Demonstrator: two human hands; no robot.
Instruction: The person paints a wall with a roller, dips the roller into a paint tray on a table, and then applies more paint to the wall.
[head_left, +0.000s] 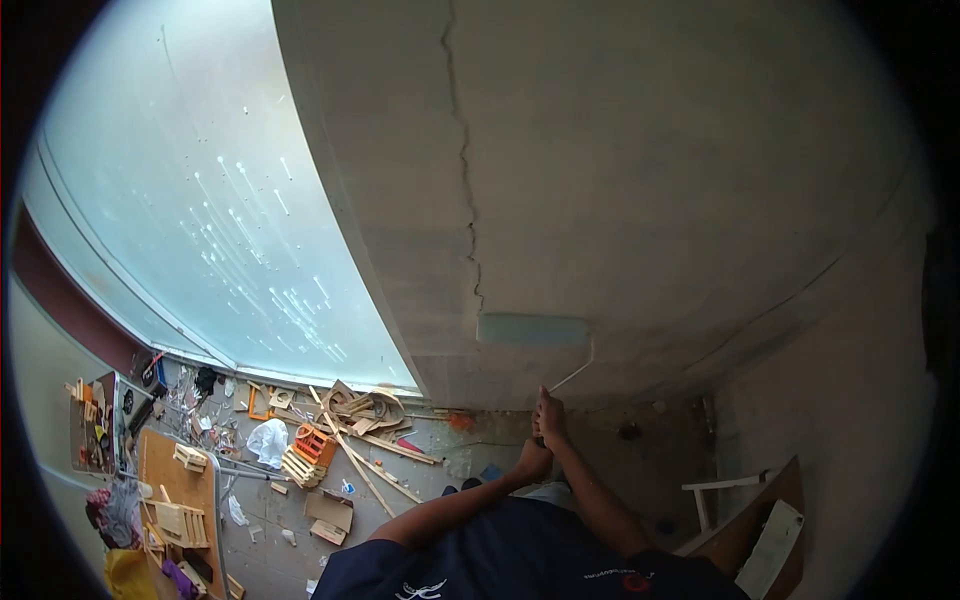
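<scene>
Two hands clenched one above the other, lower centre of frame: left hand point(532, 462) below, right hand point(550, 412) just above, both gripping the handle of the paint roller point(532, 330). Roller sleeve horizontal at centre frame, pressed against grey wall point(700, 150), just under the lower end of a vertical crack point(465, 180). Wood scraps point(350, 420) scattered at lower left.

place: room under renovation | signs: cracked wall point(620, 180); wood scraps point(345, 430) littering floor point(270, 510); paint roller point(532, 330)
</scene>
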